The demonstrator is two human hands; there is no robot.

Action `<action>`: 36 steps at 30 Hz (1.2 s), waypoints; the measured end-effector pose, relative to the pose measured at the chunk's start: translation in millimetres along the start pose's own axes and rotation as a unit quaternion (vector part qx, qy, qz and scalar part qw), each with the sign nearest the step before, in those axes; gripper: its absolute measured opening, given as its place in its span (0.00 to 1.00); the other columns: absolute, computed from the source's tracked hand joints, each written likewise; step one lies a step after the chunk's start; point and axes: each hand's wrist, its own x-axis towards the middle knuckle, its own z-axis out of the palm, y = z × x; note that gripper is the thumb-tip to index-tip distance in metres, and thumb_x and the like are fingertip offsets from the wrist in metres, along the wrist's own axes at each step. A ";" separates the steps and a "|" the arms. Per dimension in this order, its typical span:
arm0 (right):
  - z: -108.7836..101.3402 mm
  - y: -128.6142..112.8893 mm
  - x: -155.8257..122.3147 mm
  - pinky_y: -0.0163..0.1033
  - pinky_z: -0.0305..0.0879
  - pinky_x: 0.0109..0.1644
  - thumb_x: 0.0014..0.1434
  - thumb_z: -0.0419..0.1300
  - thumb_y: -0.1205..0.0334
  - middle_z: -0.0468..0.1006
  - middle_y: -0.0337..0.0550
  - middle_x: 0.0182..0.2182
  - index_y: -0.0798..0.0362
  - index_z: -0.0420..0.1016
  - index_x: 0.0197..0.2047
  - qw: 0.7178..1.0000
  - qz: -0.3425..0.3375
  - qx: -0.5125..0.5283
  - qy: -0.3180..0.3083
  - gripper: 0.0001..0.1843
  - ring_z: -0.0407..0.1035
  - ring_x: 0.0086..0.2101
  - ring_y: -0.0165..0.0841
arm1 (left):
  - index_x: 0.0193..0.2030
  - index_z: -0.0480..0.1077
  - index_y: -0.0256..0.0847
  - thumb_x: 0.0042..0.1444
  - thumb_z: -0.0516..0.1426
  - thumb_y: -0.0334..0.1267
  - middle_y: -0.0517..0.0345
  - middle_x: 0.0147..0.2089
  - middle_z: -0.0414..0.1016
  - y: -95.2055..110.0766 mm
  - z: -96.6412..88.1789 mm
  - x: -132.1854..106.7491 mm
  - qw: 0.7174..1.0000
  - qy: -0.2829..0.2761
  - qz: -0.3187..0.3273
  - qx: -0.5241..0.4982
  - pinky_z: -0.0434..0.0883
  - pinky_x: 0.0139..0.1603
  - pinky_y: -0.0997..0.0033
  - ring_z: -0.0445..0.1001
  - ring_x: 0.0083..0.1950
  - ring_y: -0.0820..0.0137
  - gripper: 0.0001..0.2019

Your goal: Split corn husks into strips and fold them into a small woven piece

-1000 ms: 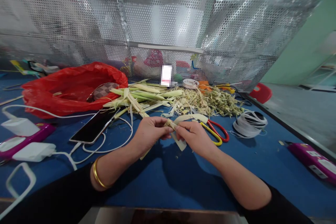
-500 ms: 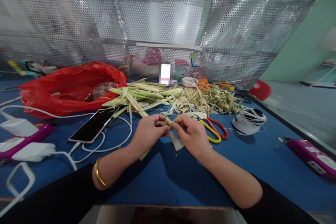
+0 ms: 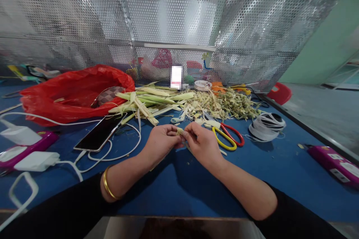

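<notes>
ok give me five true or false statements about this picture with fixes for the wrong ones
The left hand and right hand both pinch a pale piece. True.
The scissors have blue handles. False: the scissors have one red and one yellow handle.
The spool of white strands is nearer the right hand than the left. True.
The dark phone is inside the bag. False: the dark phone lies on the blue table, outside the red bag.
The stalks lie beyond the hands. True.

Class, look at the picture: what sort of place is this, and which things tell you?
Probably a small craft workspace: the blue table holds a heap of husk-like leaves, scissors with red and yellow handles, and a roll of white cord.
</notes>
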 end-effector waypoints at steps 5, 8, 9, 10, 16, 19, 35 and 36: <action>-2.3 0.1 0.6 0.32 0.52 0.25 0.59 0.55 0.59 0.67 0.32 0.19 0.50 0.63 0.37 1.000 -0.005 0.025 0.014 0.05 0.59 0.20 0.28 | 0.28 0.73 0.36 0.37 0.64 0.29 0.61 0.24 0.76 -0.1 1.2 -2.2 0.998 0.007 -0.020 -0.064 0.69 0.29 0.78 0.72 0.25 0.76 0.08; -4.7 -1.5 1.4 0.32 0.52 0.26 0.59 0.55 0.58 0.67 0.33 0.19 0.50 0.62 0.31 0.999 0.003 0.037 0.007 0.07 0.59 0.21 0.28 | 0.27 0.75 0.36 0.36 0.66 0.31 0.61 0.25 0.76 -1.7 0.9 -2.8 0.997 0.005 -0.020 -0.074 0.70 0.30 0.78 0.72 0.26 0.76 0.09; -5.1 -1.9 1.8 0.32 0.52 0.25 0.60 0.55 0.58 0.67 0.33 0.19 0.50 0.62 0.30 0.999 0.010 0.046 0.003 0.09 0.59 0.20 0.27 | 0.27 0.75 0.35 0.36 0.66 0.31 0.60 0.25 0.76 -2.1 0.9 -2.7 0.997 0.003 -0.018 -0.069 0.70 0.30 0.78 0.72 0.26 0.76 0.08; -5.2 -2.0 2.2 0.32 0.52 0.25 0.60 0.55 0.57 0.67 0.33 0.19 0.50 0.62 0.29 0.998 0.016 0.056 -0.003 0.10 0.59 0.20 0.27 | 0.27 0.76 0.35 0.36 0.66 0.32 0.60 0.25 0.76 -2.1 0.9 -2.7 0.998 0.000 -0.017 -0.061 0.70 0.30 0.78 0.72 0.25 0.76 0.08; -4.9 -0.8 3.3 0.32 0.51 0.25 0.60 0.54 0.57 0.66 0.33 0.18 0.50 0.64 0.29 0.999 0.006 0.040 -0.020 0.10 0.59 0.20 0.27 | 0.26 0.76 0.34 0.36 0.65 0.30 0.59 0.23 0.75 5.0 1.1 -2.9 0.999 0.002 -0.031 -0.033 0.70 0.30 0.77 0.71 0.24 0.76 0.07; -7.2 -1.6 2.9 0.32 0.53 0.27 0.60 0.53 0.59 0.69 0.34 0.20 0.51 0.67 0.35 0.999 -0.031 0.023 -0.003 0.05 0.60 0.21 0.27 | 0.27 0.76 0.34 0.36 0.65 0.31 0.59 0.25 0.76 9.1 -0.4 -3.1 0.998 -0.007 -0.012 -0.055 0.70 0.32 0.77 0.72 0.26 0.76 0.07; -3.2 2.0 1.5 0.35 0.59 0.33 0.56 0.57 0.66 0.76 0.38 0.27 0.51 0.69 0.36 0.999 -0.020 0.026 0.037 0.03 0.67 0.29 0.32 | 0.29 0.76 0.33 0.37 0.63 0.29 0.58 0.25 0.76 0.9 -0.2 -0.7 0.998 -0.015 -0.035 -0.041 0.71 0.31 0.76 0.74 0.26 0.74 0.08; -3.2 2.7 1.8 0.35 0.59 0.34 0.56 0.57 0.66 0.76 0.38 0.27 0.50 0.68 0.39 0.999 -0.017 0.027 0.030 0.05 0.68 0.29 0.33 | 0.29 0.76 0.33 0.37 0.63 0.28 0.58 0.24 0.76 1.5 -0.3 -0.8 0.999 -0.016 -0.036 -0.031 0.70 0.31 0.77 0.73 0.26 0.74 0.08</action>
